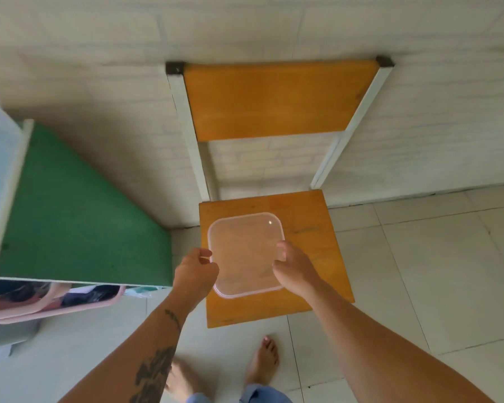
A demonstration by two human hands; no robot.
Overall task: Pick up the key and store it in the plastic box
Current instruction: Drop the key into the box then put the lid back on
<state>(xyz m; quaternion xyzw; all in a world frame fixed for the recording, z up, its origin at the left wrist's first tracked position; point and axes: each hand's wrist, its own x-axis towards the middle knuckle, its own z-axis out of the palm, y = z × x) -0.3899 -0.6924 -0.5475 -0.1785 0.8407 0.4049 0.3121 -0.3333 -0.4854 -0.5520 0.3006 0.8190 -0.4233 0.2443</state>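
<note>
A square clear plastic box (245,251) with its lid on lies on the orange wooden seat of a chair (317,257). My left hand (194,271) is curled at the box's left edge, fingertips touching the rim. My right hand (293,267) grips the box's right edge, thumb on top of the lid. No key shows anywhere in view, and I cannot tell whether one is inside the box.
The chair's orange backrest (274,100) stands against a white brick-pattern wall. A green-sided cabinet (76,210) is on the left, with a pink basket of items (50,301) below it. My bare feet (262,362) stand on pale floor tiles before the chair.
</note>
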